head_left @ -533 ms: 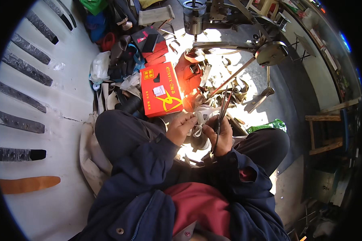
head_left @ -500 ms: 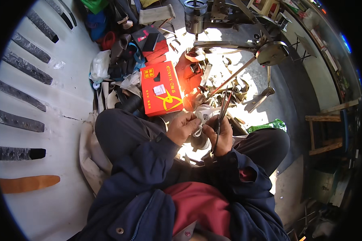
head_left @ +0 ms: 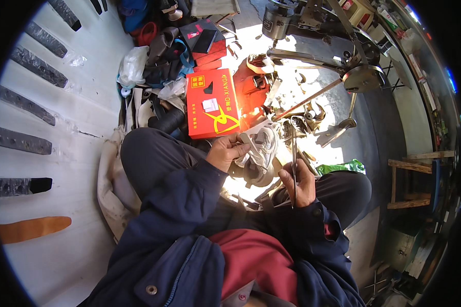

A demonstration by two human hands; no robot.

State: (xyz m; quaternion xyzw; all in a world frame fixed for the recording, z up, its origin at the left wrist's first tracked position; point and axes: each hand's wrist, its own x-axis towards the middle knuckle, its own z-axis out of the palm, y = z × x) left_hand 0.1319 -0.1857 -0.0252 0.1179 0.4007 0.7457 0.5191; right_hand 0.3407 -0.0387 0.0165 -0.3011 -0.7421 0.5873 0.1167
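Between my knees is a grey-and-white sports shoe (head_left: 263, 149), its toe end lit by the sun. My left hand (head_left: 229, 152) is closed at the shoe's left side, with thumb and finger pinching a pale strip (head_left: 247, 140) that looks like a lace or strap. To the right of the shoe, my right hand (head_left: 303, 184) is closed around a long, thin, dark metal tool (head_left: 294, 176). That tool stands nearly upright, seen edge-on, so its exact kind is unclear. It is apart from the shoe.
A red shoebox (head_left: 202, 112) lies beyond my left knee, near bags and a black roll (head_left: 168, 122). Scraps and tools litter the sunlit floor. A sewing machine (head_left: 312, 56) stands ahead. Green plastic (head_left: 343, 167) lies by my right knee; a wooden stool (head_left: 412, 184) is farther right.
My hands have drawn apart. The right one moved right and down with the tool, uncovering more of the shoe. My left hand keeps its pinch, and the view has shifted slightly.
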